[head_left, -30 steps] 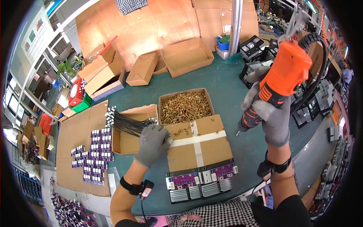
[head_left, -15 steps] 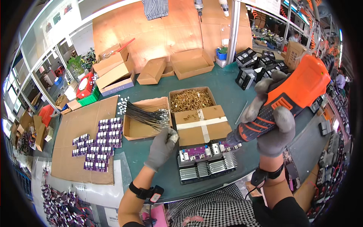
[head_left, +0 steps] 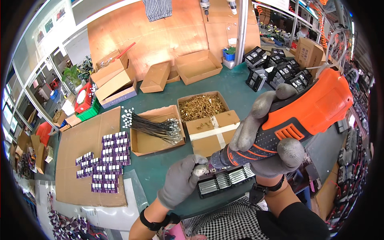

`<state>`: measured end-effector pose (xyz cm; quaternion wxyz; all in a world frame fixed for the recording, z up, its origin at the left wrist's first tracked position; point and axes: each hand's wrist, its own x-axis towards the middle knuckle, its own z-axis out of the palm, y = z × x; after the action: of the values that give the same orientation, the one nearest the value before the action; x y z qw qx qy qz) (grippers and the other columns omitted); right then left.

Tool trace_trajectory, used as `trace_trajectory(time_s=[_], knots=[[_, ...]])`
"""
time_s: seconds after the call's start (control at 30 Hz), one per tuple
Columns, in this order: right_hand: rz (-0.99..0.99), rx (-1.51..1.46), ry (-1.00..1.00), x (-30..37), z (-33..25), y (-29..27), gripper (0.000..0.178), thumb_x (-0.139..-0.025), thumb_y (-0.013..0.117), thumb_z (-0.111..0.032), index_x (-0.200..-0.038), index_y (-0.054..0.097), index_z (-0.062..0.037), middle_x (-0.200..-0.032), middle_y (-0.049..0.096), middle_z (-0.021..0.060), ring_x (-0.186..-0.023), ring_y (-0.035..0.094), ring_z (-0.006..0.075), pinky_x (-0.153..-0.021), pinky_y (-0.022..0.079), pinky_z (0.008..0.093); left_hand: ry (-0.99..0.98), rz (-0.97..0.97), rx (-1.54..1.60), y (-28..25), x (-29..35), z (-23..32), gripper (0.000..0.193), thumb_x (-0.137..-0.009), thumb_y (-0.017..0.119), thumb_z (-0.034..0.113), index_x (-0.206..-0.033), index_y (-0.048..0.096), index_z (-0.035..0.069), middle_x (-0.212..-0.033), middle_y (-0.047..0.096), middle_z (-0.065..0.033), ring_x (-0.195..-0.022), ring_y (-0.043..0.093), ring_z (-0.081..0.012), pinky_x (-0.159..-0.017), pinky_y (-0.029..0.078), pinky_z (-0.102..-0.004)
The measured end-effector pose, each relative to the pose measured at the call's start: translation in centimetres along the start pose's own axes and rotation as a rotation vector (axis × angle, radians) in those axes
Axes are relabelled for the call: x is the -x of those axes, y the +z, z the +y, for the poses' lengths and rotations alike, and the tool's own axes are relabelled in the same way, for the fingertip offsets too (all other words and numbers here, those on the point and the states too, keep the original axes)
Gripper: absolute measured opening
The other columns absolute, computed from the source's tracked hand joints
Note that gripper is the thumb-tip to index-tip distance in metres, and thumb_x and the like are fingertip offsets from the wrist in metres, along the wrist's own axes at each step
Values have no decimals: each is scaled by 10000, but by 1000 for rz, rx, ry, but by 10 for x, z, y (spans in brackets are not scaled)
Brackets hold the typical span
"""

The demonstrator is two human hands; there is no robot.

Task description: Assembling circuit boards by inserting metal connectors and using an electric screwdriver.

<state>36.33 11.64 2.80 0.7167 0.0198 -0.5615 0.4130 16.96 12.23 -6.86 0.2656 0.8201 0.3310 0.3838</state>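
Observation:
My right hand (head_left: 266, 132), in a grey glove, is wrapped round an orange and black electric screwdriver (head_left: 308, 110). Its nose slants down to the left over a black unit with silver heat sink fins (head_left: 226, 179). The screwdriver hides most of the purple board along the unit's far edge. At the unit's left end my gloved left hand (head_left: 182, 180) is closed in a pinch, close to the screwdriver's nose. What lies between the left fingertips is too small to make out. The bit's tip is hidden too.
Beyond the unit stand a carton of brass-coloured screws (head_left: 202, 106) and a taped cardboard flap (head_left: 214, 130). An open box (head_left: 154, 150) of black cables is to their left. Purple boards (head_left: 114, 150) cover a cardboard sheet. Black units (head_left: 276, 66) are piled far right.
My left hand has moved right and nearer, to the unit's left end. The screwdriver in my right hand has swung lower and left, its nose now by my left fingers. The view has shifted slightly.

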Motion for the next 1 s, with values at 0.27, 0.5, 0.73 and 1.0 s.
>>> trace_trajectory(time_s=[0.27, 0.5, 0.73, 1.0], knots=[[-24, -52, -9, -1, 5, -13, 659, -795, 642, -174, -1334, 301, -11, -1125, 504, 217, -766, 653, 314, -635, 574, 424, -73, 26, 32, -2, 1, 0, 182, -884, 532, 184, -998, 529, 42, -894, 629, -133, -789, 615, -341, -682, 492, -373], [-21, -93, 63, 1, 4, -19, 662, -802, 662, -152, -1347, 301, -46, -1144, 506, 204, -807, 654, 320, -659, 574, 430, -92, 47, -33, 1, -3, 7, 160, -843, 559, 113, -985, 535, 43, -857, 628, -130, -772, 619, -331, -668, 493, -372], [-35, -156, 115, 3, -2, -28, 698, -787, 696, -154, -1351, 297, -54, -1136, 509, 198, -816, 655, 316, -688, 579, 447, -4, -44, -255, 5, -13, 15, 179, -815, 573, 84, -986, 543, 43, -860, 632, -124, -781, 615, -325, -682, 493, -371], [-97, -127, 68, -3, -6, -44, 709, -786, 699, -162, -1358, 293, -64, -1116, 510, 195, -817, 655, 311, -695, 581, 445, -113, -29, -99, 8, -14, 8, 173, -787, 603, 87, -948, 558, 41, -848, 622, -137, -763, 603, -343, -675, 484, -381]])
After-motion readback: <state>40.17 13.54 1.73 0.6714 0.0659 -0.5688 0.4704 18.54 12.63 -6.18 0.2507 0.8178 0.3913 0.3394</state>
